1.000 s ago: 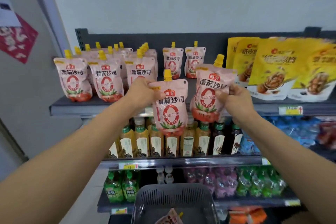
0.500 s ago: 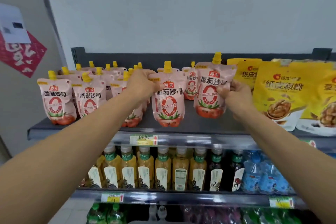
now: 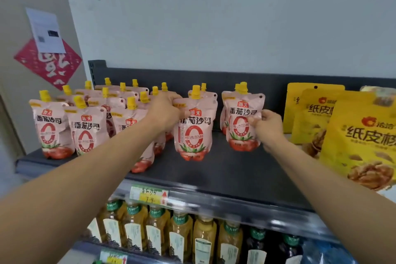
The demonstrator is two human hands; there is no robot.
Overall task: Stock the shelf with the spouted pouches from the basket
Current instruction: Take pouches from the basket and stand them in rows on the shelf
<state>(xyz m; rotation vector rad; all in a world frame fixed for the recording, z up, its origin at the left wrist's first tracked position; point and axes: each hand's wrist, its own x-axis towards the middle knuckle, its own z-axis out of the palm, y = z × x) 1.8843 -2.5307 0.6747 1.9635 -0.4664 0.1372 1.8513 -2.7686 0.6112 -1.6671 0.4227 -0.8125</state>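
Left of frame: pink spouted pouches (image 3: 51, 126) crowd upright on the top shelf (image 3: 235, 169), front ones near its front lip. Centre: left hand (image 3: 165, 111), fingers curled, pinches the top-left corner of the centre pouch (image 3: 194, 133). It's upright, base at deck level; touching or not, can't tell. Dark open gap btwn it & the right pouch (image 3: 243, 122), which has another pouch close behind. Right hand (image 3: 267, 126) pinches that pouch's right edge btwn thumb & fingers. Bare deck in front of both, out to the lip w/ price tag (image 3: 150, 196). Right edge: yellow walnut bags (image 3: 360, 135), just beside the right hand. Lower shelf holds bottles (image 3: 156, 236) in a row.
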